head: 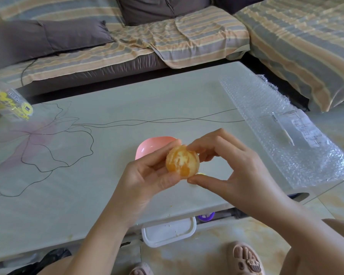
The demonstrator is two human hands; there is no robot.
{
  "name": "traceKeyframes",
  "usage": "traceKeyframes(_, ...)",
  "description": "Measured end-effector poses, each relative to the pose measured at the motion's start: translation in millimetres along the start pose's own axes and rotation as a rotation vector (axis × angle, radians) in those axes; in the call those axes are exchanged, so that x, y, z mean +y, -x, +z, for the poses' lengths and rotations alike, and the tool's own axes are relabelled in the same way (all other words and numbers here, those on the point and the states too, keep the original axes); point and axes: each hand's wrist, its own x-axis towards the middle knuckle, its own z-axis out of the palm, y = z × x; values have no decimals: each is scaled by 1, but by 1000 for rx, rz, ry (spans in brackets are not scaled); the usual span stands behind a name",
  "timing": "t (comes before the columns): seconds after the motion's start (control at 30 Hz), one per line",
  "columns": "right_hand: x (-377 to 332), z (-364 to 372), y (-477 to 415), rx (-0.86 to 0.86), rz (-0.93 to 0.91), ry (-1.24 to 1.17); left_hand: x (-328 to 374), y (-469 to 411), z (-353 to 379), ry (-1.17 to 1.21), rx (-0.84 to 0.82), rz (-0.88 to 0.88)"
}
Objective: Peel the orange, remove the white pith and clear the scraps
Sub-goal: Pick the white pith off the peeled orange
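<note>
A peeled orange (182, 161) with white pith streaks on its flesh is held above the pale table (127, 108). My left hand (147, 175) grips it from the left, thumb under it and fingers over its back. My right hand (224, 165) pinches it from the right: fingertips touch its top and the thumb tip presses its lower edge. A pink bowl (149, 148) stands on the table just behind the orange, partly hidden by my left fingers.
A sheet of bubble wrap (282, 124) with a label lies on the table's right side. A clear plastic container (8, 102) sits at the far left. A white tub (169, 232) stands on the floor under the table's front edge. A striped sofa (167, 36) runs behind.
</note>
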Motion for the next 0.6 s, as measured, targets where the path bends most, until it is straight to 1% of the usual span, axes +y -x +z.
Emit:
traceKeyframes(0.07, 1, 1, 1, -6, -12, 18, 0, 1, 0, -64, 18, 44)
traceKeyframes(0.23, 3, 4, 0, 31, -62, 83, -1, 2, 3, -111, 38, 120)
traceKeyframes(0.37, 3, 6, 0, 43, -72, 102, -1, 2, 4, -149, 46, 120)
traceKeyframes(0.6, 5, 6, 2, 49, -80, 133, -2, 3, 7, -130, 28, 94)
